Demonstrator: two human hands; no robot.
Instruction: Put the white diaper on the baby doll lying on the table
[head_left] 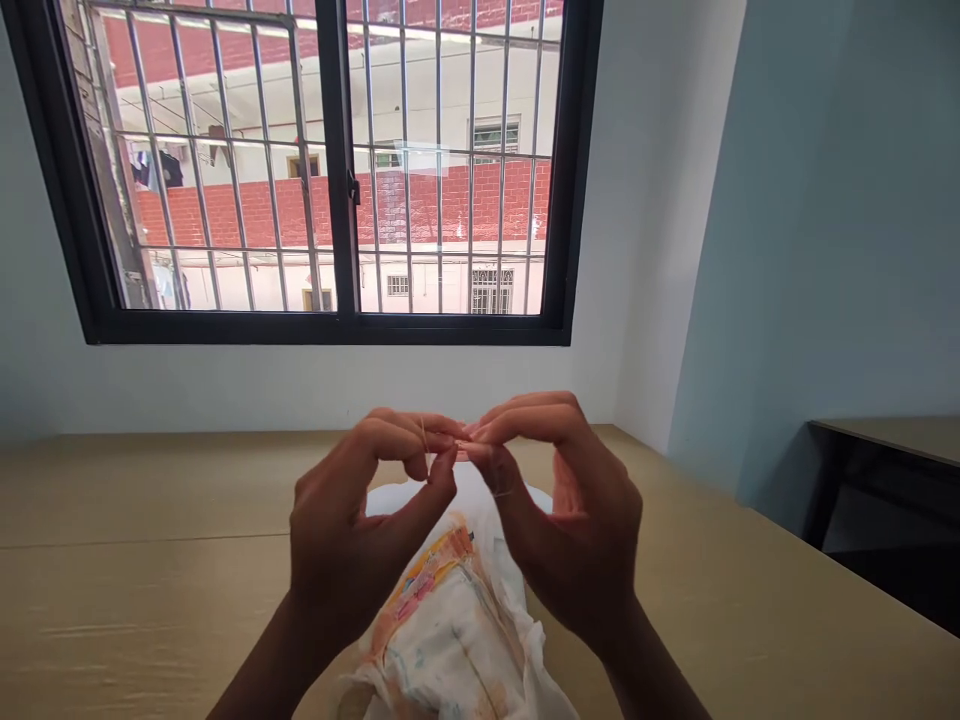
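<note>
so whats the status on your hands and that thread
Left hand and right hand pinched, fingertips meeting. Thin pale thread at left fingertips; join between hands unclear. Orange-banded white cloth below, no obstruction seen.

Head camera looks forward, down across table (150, 620) toward window (340, 190); fingers (386, 440) close.

Fingertips of my left hand (371, 510) and right hand (570, 515) meet above the worktop (150, 620). Left thumb and fingers pinch a thin strand (424, 436); anything between the right fingertips is too small to tell. Below, near side: white cloth (442, 655), rumpled, with orange, pink and blue patches. Far side: dark-framed window (346, 250) with metal bars (439, 110). At right, a dark-legged table (892, 432).
</note>
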